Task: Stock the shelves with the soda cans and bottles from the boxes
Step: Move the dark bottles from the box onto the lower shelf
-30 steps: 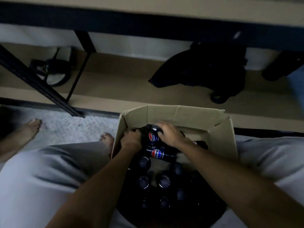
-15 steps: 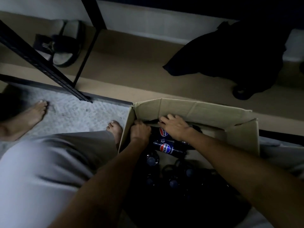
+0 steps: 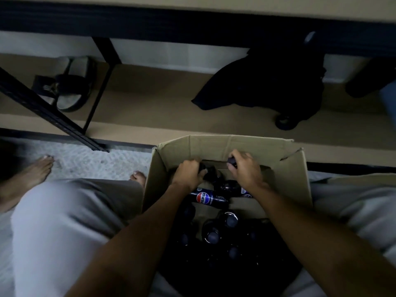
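An open cardboard box [image 3: 227,146] stands between my knees, full of dark soda bottles. My left hand [image 3: 189,173] grips the top of one dark bottle [image 3: 205,170] near the box's far left corner. My right hand [image 3: 245,170] is curled round the neck of another bottle [image 3: 231,161], whose cap shows above my fingers. A Pepsi bottle [image 3: 205,198] lies on its side just below my hands. Several upright bottles [image 3: 230,220] stand nearer to me, caps up.
The low tan shelf [image 3: 150,108] runs across in front of the box, with a black frame post [image 3: 42,110] at left. Sandals [image 3: 70,88] sit on it at left, a dark bag [image 3: 267,86] at right. My bare feet [image 3: 38,170] rest on pale carpet.
Both hands have shifted from the lying Pepsi bottles to the tops of two bottles at the far side of the box. The view has tilted up a little.
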